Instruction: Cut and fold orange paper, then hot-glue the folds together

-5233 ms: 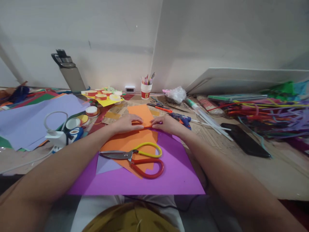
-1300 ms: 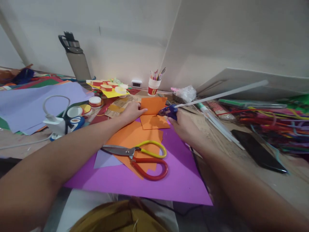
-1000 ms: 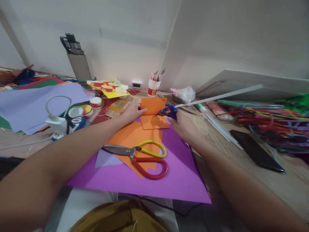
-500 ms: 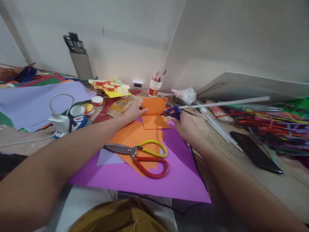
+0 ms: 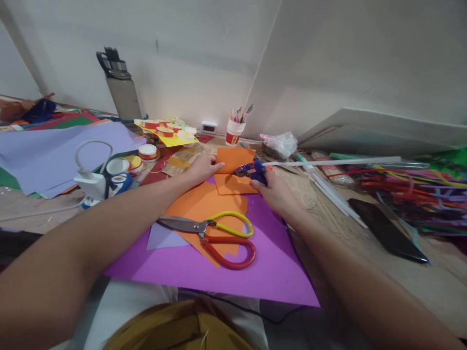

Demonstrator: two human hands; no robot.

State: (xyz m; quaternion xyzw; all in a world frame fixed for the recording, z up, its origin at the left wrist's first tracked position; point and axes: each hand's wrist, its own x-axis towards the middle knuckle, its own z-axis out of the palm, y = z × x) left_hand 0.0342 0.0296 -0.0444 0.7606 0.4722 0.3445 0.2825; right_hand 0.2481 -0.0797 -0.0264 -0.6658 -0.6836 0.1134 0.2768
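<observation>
L hand (image 5: 203, 169) is at L edge of a folded orange paper card (image 5: 235, 159): thumb on the front of the raised flap, other fingers partly hidden behind, so the edge is pinched btwn them. Card sits approx. mid-table, far flap standing, near flap lying toward the person.

R hand (image 5: 276, 192) grips a dark blue hot-glue gun (image 5: 257, 174), fingers curled round the handle & mostly hidden; can't tell if one is on the trigger. Nozzle points L, over the card near its fold; can't tell if touching. Long whitish glue stick (image 5: 328, 161) juts from the gun's rear, out to R.

Nearer the person: big metal scissors w/ 1 yellow & 1 red handle loop (image 5: 197, 227), lying across a cut orange paper sheet (image 5: 193, 203) & a small lavender paper scrap (image 5: 166, 239), all on a large purple paper sheet (image 5: 219, 282) that overhangs the table edge.

Back, by the wall: grey bottle w/ black lid (image 5: 124, 99), small white box w/ dark display (image 5: 209, 127), red-and-white paper cup (image 5: 233, 133) full of pens etc., crumpled clear plastic bag (image 5: 285, 144). R side: black phone (image 5: 386, 231), tangle of multicolour fuzzy stems (image 5: 412, 194).
</observation>
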